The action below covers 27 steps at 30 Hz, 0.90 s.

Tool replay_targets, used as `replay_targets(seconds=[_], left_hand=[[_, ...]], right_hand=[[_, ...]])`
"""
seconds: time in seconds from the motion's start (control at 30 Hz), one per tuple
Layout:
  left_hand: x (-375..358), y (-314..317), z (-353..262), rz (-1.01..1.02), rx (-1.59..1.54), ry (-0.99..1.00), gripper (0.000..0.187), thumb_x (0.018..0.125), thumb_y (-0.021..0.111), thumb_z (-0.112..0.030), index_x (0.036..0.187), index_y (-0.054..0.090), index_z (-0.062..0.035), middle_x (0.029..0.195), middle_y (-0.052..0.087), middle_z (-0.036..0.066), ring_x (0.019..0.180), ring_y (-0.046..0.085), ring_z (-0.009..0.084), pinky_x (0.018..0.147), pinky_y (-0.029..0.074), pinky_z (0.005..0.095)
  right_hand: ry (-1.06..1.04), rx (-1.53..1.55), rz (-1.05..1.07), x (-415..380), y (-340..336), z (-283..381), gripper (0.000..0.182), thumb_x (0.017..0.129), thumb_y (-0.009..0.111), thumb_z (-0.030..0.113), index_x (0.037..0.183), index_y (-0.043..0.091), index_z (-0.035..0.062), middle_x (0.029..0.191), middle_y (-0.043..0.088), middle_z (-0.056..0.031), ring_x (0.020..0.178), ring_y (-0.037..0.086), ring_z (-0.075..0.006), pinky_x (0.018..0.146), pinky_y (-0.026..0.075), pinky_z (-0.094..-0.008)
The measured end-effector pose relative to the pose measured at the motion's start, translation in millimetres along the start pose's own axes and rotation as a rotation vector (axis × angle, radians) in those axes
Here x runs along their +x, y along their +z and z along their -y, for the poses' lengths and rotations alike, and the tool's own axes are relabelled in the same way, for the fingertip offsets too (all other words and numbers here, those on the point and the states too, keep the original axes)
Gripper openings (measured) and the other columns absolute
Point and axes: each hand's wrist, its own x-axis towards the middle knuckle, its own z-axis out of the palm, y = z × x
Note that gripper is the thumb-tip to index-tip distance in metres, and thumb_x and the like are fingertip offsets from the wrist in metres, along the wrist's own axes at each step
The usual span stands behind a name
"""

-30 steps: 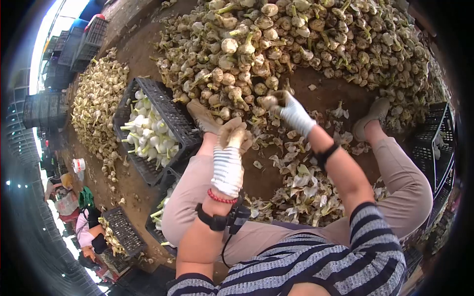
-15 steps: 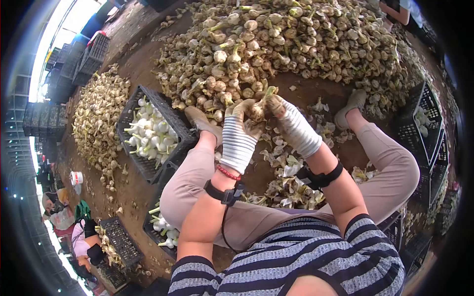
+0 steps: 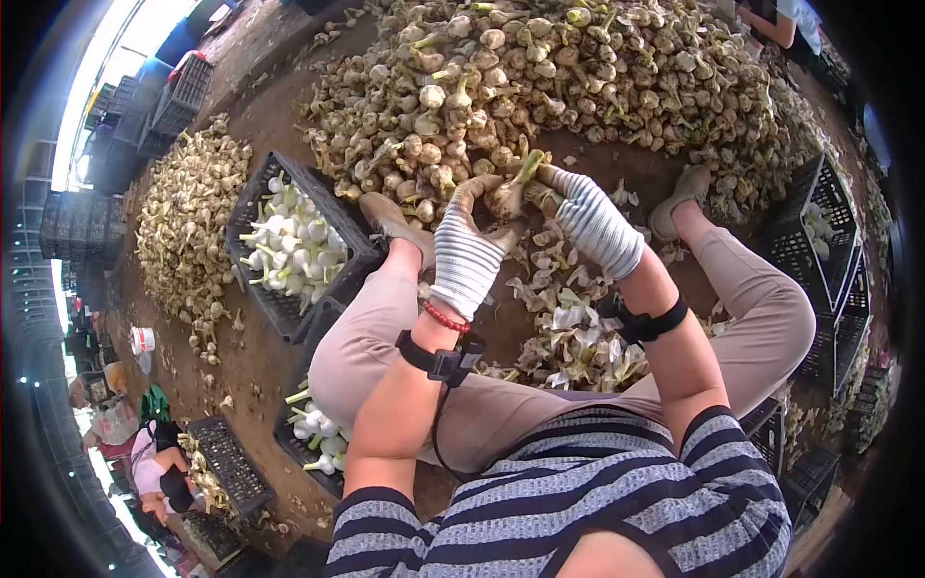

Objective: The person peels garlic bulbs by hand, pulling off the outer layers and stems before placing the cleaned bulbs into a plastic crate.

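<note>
A brownish, unpeeled garlic bulb (image 3: pixel 504 199) with a green stem is held up in front of me, between my two gloved hands. My left hand (image 3: pixel 469 246), in a striped white glove with stained fingertips, is closed around the bulb from the left. At the stem side, my right hand (image 3: pixel 593 220), gloved the same way, is closed with its fingertips against the bulb's neck. Exactly what those fingertips pinch is partly hidden. Loose garlic skins (image 3: pixel 568 323) lie on the ground under my hands, between my legs.
A large heap of unpeeled garlic (image 3: pixel 578 72) lies ahead. To my left stands a black crate (image 3: pixel 279 318) of clean white garlic, with another crate (image 3: pixel 289 438) by my knee. More crates (image 3: pixel 814 250) stand right. Another person (image 3: pixel 159 472) sits far left.
My right hand has shifted up and slightly right, its fingers now bent at the stem. The bulb stays in my left hand, and its stem shows more.
</note>
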Motion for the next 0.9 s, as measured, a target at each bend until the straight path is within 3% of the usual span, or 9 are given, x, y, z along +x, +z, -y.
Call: replay_targets(seconds=[0.17,0.2,0.27,0.33,0.47,0.53,0.67,0.77,0.9], left_hand=[[-2,-1,-6,0.047,-0.648,-0.333,0.04,0.09,0.063,-0.014,0.124,0.046,-0.0026,0.105,0.06,0.004,0.094,0.057,0.0133,0.085,0.048,0.0262],[-3,4,4,0.055,-0.297,0.099,0.034,0.097,0.055,-0.03,0.117,0.052,-0.0035,0.1,0.062,0.003,0.089,0.056,0.0124,0.084,0.046,0.0265],[-5,3,-3,0.11,-0.828,-0.457,0.036,0.099,0.051,-0.039,0.108,0.059,-0.0045,0.097,0.063,0.003,0.088,0.057,0.0121,0.085,0.045,0.0282],[-5,4,-1,0.103,-0.581,-0.358,0.042,0.1,0.046,-0.044,0.101,0.062,-0.0052,0.094,0.064,0.001,0.087,0.056,0.0121,0.084,0.045,0.0287],[3,7,9,-0.044,0.406,-0.241,0.033,0.092,0.06,-0.04,0.098,0.063,-0.0069,0.093,0.068,0.014,0.085,0.064,0.0287,0.077,0.049,0.0367],[2,8,12,-0.161,0.521,0.144,0.025,0.08,0.072,-0.024,0.096,0.064,-0.0062,0.092,0.066,0.016,0.083,0.064,0.0328,0.076,0.05,0.0393],[3,20,3,-0.106,0.277,0.019,0.044,0.072,0.084,-0.033,0.093,0.062,-0.0015,0.084,0.065,0.011,0.081,0.065,0.0243,0.075,0.05,0.036],[12,6,13,-0.024,-0.354,-0.123,0.02,0.082,0.078,-0.016,0.086,0.061,-0.0066,0.078,0.062,-0.001,0.074,0.054,0.0077,0.069,0.047,0.0256],[2,-13,8,0.112,-0.106,-0.068,0.011,0.089,0.07,-0.018,0.09,0.065,-0.0077,0.084,0.066,-0.002,0.076,0.056,0.0073,0.07,0.047,0.0253]], right_hand=[[-0.026,0.014,-0.084,1,-5,-11,0.026,0.094,0.055,0.009,0.119,0.061,0.0014,0.098,0.064,0.0015,0.087,0.054,-0.0051,0.075,0.047,-0.0217],[0.096,-0.018,-0.066,-2,-7,-15,0.025,0.094,0.057,0.009,0.117,0.062,0.0019,0.099,0.064,0.0019,0.087,0.054,-0.0054,0.076,0.046,-0.0216],[-0.045,0.052,-0.09,-11,-3,-23,0.025,0.093,0.059,0.011,0.116,0.063,0.0019,0.097,0.063,0.0034,0.084,0.053,-0.0035,0.07,0.044,-0.0197],[0.123,0.162,-0.006,-25,-4,-15,0.025,0.091,0.063,0.015,0.113,0.064,0.003,0.096,0.063,0.0034,0.082,0.054,-0.0039,0.07,0.045,-0.0201],[0.288,0.654,-0.024,-29,-21,-54,0.028,0.086,0.068,0.017,0.109,0.064,0.0025,0.098,0.067,-0.0015,0.085,0.063,-0.0112,0.075,0.052,-0.0237],[0.31,0.735,-0.156,-27,-33,-83,0.028,0.09,0.063,0.013,0.114,0.061,0.0004,0.101,0.067,-0.005,0.085,0.066,-0.0127,0.075,0.056,-0.0245],[0.171,0.438,-0.129,-22,-7,-66,0.03,0.094,0.057,0.011,0.122,0.057,0.0017,0.098,0.066,-0.0045,0.082,0.065,-0.0112,0.071,0.055,-0.0241],[0.223,0.418,0.032,-21,-4,-52,0.034,0.093,0.058,0.017,0.123,0.056,0.0006,0.102,0.065,-0.004,0.082,0.063,-0.0084,0.069,0.053,-0.0222],[0.222,0.522,-0.04,-28,-7,-25,0.039,0.089,0.057,0.018,0.123,0.056,-0.0011,0.106,0.066,-0.0038,0.086,0.064,-0.0107,0.075,0.052,-0.0221]])
